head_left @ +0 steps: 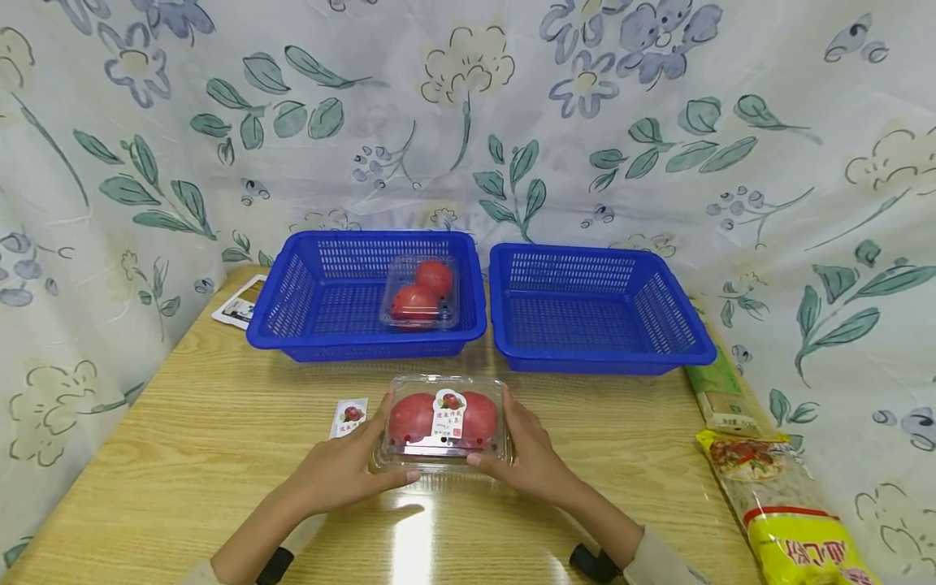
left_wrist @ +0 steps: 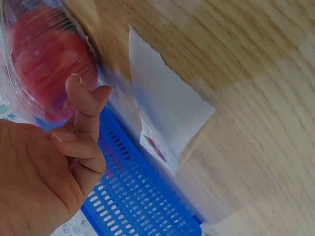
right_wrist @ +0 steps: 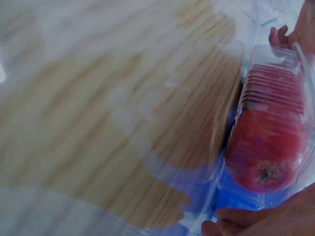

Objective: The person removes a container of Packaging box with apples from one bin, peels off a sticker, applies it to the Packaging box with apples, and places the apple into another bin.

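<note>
A clear plastic clamshell box (head_left: 420, 449) with two red round fruits (head_left: 478, 420) inside is held between both hands above the table. A white label (head_left: 448, 414) with a fruit picture is on its lid. My left hand (head_left: 349, 471) grips the box's left end, thumb along the near side. At the right end, my right hand (head_left: 532, 455) grips it the same way. The left wrist view shows curled fingers (left_wrist: 83, 142) beside the box (left_wrist: 49, 59). In the right wrist view the box (right_wrist: 268, 132) is seen from below, above the wood surface.
Two blue plastic baskets (head_left: 292, 345) stand side by side at the back; the left one contains another fruit box (head_left: 420, 292). A loose label sheet (head_left: 349, 413) lies by the left hand. Food bags (head_left: 790, 504) line the right edge. A white card (head_left: 237, 309) lies back left.
</note>
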The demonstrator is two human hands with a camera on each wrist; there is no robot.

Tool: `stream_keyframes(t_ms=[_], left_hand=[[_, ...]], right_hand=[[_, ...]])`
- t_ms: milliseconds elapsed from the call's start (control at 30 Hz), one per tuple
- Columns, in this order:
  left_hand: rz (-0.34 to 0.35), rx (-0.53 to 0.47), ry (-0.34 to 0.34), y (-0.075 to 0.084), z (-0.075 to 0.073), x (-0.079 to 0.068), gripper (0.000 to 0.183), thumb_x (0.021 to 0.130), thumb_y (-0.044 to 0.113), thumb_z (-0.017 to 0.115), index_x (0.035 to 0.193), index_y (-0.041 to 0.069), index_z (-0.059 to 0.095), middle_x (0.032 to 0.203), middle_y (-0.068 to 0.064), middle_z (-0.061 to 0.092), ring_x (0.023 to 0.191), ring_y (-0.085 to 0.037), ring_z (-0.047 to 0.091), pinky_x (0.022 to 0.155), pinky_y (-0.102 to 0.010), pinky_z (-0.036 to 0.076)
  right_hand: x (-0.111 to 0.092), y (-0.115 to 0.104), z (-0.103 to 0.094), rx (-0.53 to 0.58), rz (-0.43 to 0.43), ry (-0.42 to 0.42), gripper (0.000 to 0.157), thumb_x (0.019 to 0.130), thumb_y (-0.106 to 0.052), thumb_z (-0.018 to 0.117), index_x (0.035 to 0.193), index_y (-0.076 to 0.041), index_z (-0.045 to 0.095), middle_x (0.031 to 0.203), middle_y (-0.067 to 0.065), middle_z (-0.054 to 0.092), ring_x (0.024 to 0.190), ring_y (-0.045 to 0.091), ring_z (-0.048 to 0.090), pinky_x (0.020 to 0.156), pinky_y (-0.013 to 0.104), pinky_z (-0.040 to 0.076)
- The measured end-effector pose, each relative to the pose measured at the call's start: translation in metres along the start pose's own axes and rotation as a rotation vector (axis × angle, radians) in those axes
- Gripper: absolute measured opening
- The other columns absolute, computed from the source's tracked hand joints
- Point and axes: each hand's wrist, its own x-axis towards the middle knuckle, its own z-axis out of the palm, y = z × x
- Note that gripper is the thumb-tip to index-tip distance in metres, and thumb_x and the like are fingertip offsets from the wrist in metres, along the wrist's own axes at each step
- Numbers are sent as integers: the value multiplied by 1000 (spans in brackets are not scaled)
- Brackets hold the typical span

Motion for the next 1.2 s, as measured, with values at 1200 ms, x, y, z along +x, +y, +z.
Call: stream_keyframes(t_ms=[1200], left_hand=[[103,-616,-36,20,-4,-9,102,94,31,69,156,43,-12,165,-19,2,127,-44,48,95,-53,49]], right_hand=[[-14,-33,-8,531,81,131,81,99,-34,57,158,-41,2,167,5,-6,152,39,-6,111,73,9]])
